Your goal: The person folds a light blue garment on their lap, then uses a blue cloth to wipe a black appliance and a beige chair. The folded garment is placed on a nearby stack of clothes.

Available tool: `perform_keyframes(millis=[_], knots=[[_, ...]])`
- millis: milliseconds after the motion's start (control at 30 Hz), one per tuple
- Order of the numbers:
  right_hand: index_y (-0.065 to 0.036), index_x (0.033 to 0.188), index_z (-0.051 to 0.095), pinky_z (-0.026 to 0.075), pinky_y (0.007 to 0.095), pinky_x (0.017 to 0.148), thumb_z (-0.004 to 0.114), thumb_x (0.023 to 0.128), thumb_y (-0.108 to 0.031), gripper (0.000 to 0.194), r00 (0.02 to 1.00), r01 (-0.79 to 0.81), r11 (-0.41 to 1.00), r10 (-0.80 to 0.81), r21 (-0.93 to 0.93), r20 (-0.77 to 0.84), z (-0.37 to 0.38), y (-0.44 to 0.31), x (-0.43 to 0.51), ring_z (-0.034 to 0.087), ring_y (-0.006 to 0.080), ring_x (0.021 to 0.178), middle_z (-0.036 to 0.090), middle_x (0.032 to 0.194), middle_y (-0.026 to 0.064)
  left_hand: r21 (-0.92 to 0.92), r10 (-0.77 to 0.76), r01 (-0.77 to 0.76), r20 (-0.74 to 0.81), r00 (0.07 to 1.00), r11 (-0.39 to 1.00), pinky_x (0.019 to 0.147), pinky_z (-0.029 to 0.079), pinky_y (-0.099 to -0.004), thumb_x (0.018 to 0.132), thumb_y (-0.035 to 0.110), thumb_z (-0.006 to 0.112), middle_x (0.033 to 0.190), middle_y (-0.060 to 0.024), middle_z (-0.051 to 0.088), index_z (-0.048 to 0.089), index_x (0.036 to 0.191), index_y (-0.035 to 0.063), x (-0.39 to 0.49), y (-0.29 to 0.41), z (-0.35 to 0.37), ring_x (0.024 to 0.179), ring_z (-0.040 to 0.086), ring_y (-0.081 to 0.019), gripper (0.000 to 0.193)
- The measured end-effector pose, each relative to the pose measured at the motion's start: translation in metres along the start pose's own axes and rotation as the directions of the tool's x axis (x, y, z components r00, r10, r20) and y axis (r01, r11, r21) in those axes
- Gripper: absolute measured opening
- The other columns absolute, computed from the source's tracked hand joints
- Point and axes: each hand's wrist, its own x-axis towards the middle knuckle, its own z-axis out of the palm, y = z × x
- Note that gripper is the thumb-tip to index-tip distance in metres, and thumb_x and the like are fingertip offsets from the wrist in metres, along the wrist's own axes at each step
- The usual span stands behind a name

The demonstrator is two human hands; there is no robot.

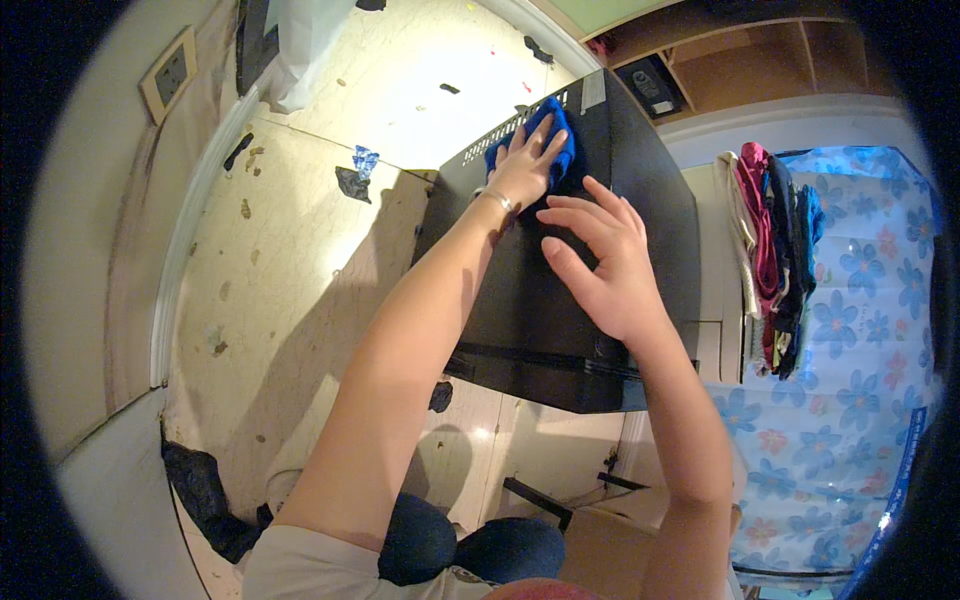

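Note:
A black box-shaped appliance (517, 300) with a row of vent slots along its far left edge stands before me. On its dark casing, near those slots, lies a bright blue cloth (554, 109). My left hand (527, 163), with a bracelet at the wrist, presses flat on the cloth with fingers spread and covers part of it. Close by, my right hand (606, 259) hovers over the casing, fingers curved and apart, holding nothing. A pale label (593, 91) sits at the appliance's far corner.
Scraps and dark bits litter the pale floor (285, 247) to the left. Folded clothes (772, 262) rest at the right beside a blue flower-patterned cover (847, 330). Shelving (757, 64) with a black safe-like box (649, 85) stands far right. A cardboard box (611, 551) is near my legs.

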Motion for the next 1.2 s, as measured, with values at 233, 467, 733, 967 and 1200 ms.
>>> perform_keyframes(millis=[233,467,733,967,1200], knots=[[-0.011,0.08,0.071,0.021,0.0591,0.109,0.058,0.082,-0.027,0.021,0.969,0.185,0.983,-0.179,-0.019,0.171,-0.012,0.006,-0.001,0.055,0.0285,0.116,0.069,0.098,0.003,-0.092,-0.427,0.443,0.152,0.891,0.892,0.108,0.02,-0.0616,0.099,0.043,0.037,0.145,-0.0348,0.026,0.028,0.148,0.0152,-0.09,0.122,-0.063,0.133,0.023,-0.0556,0.057],[-0.011,0.089,0.07,0.023,0.056,0.108,0.058,0.08,-0.031,0.025,0.935,0.284,0.953,-0.299,0.103,0.192,-0.014,0.01,0.005,0.058,0.0281,0.111,0.068,0.109,0.0063,-0.084,-0.094,0.107,0.152,0.984,0.991,0.11,0.019,-0.0599,0.093,0.038,0.048,0.153,-0.0252,0.016,0.029,0.148,0.0159,-0.085,0.143,-0.067,0.138,0.018,-0.0509,0.062],[-0.012,0.111,0.067,0.025,0.0549,0.108,0.063,0.075,-0.039,0.046,0.969,0.204,0.977,-0.21,0.056,0.132,-0.012,0.007,0.002,0.041,0.0412,0.128,0.055,0.133,0.0116,-0.291,-0.354,0.364,0.088,0.931,0.885,0.113,0.022,-0.0469,0.086,0.066,0.045,0.151,-0.0218,0.027,0.034,0.146,0.02,-0.022,0.047,-0.024,0.137,0.024,-0.0472,0.077],[-0.011,0.099,0.071,0.025,0.0535,0.109,0.062,0.079,-0.038,0.035,0.972,0.164,0.986,-0.169,0.042,0.162,-0.009,0.011,0.001,0.052,0.0328,0.119,0.067,0.114,0.0084,-0.161,-0.416,0.437,0.146,0.897,0.885,0.114,0.023,-0.0453,0.098,0.045,0.038,0.15,-0.0201,0.03,0.036,0.145,0.0182,-0.109,0.004,-0.019,0.138,0.027,-0.0429,0.054],[-0.01,0.095,0.071,0.029,0.0528,0.107,0.062,0.082,-0.03,0.026,0.99,0.102,0.991,-0.092,-0.086,0.107,-0.005,0.004,-0.003,0.057,0.0282,0.111,0.068,0.106,0.007,-0.222,-0.355,0.393,0.193,0.915,0.892,0.111,0.02,-0.0565,0.097,0.046,0.042,0.151,-0.0282,0.02,0.03,0.147,0.0106,-0.143,0.134,-0.08,0.137,0.02,-0.0523,0.062]])
